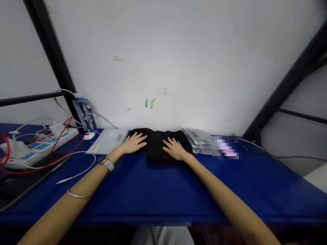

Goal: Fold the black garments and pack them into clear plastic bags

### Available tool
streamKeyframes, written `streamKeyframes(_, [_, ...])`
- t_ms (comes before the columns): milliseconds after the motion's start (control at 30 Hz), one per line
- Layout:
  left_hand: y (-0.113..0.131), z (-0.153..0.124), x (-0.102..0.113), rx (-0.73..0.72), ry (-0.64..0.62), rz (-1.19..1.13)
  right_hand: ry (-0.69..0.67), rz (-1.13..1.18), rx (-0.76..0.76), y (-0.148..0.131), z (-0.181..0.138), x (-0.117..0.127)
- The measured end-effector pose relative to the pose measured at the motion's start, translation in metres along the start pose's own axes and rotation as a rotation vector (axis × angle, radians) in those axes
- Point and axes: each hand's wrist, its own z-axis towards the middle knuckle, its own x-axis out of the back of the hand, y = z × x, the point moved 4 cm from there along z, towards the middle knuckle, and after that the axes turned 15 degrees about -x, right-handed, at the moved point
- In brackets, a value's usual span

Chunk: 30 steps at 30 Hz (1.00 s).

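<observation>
Head view: black cloth is laid on the blue desk, at its far edge just before the wall, and is pressed on by both hands. Its left part is covered by the left hand, which is set palm down with the fingers open and spread; nothing is gripped by it. The right part is touched by the right hand, also laid flat with the fingers spread and nothing gripped. A watch is worn on the left wrist, and a bangle farther up that forearm.

The cloth is flanked on its left by a pale sheet and on its right by a pile of grey packets. Beside the packets, an item is pixelated and cannot be made out. Farther left, a bottle is stood upright near the wall, with a small white case placed near its base. At the far left, a power strip is crossed by a red cable.
</observation>
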Motion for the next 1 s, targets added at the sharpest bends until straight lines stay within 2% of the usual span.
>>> streamKeyframes(100, [0.008, -0.005, -0.017, -0.004, -0.073, 0.015, 0.059, -0.046, 0.002, -0.005, -0.006, 0.005])
streamKeyframes(200, [0.012, -0.009, -0.022, -0.015, -0.021, 0.057, 0.273, -0.145, -0.004, -0.001, -0.014, 0.032])
streamKeyframes(267, [0.014, -0.01, -0.023, -0.019, 0.0, 0.073, 0.43, -0.234, -0.09, 0.01, -0.021, 0.052])
streamKeyframes(333, [0.013, -0.01, -0.024, -0.021, 0.004, 0.078, 0.522, -0.304, -0.255, 0.027, -0.027, 0.068])
streamKeyframes(467, [0.012, -0.009, -0.024, -0.027, 0.014, 0.076, 0.475, -0.303, -0.58, 0.062, -0.039, 0.078])
streamKeyframes(567, [0.011, -0.009, -0.025, -0.027, 0.009, 0.074, 0.439, -0.237, -0.619, 0.076, -0.042, 0.082])
streamKeyframes(633, [0.011, -0.01, -0.025, -0.026, 0.003, 0.077, 0.488, -0.186, -0.64, 0.083, -0.045, 0.09])
streamKeyframes(733, [0.011, -0.01, -0.025, -0.031, 0.003, 0.076, 0.679, -0.05, -0.683, 0.089, -0.053, 0.107])
streamKeyframes(800, [0.012, -0.01, -0.024, -0.036, 0.006, 0.072, 0.824, 0.072, -0.605, 0.084, -0.058, 0.116])
streamKeyframes(867, [0.012, -0.01, -0.024, -0.035, 0.005, 0.069, 0.919, 0.173, -0.398, 0.069, -0.06, 0.117])
streamKeyframes(933, [0.012, -0.01, -0.023, -0.033, 0.004, 0.064, 0.914, 0.22, -0.123, 0.046, -0.061, 0.111])
streamKeyframes(1000, [0.013, -0.011, -0.022, -0.036, 0.013, 0.061, 0.794, 0.187, 0.12, 0.019, -0.059, 0.096])
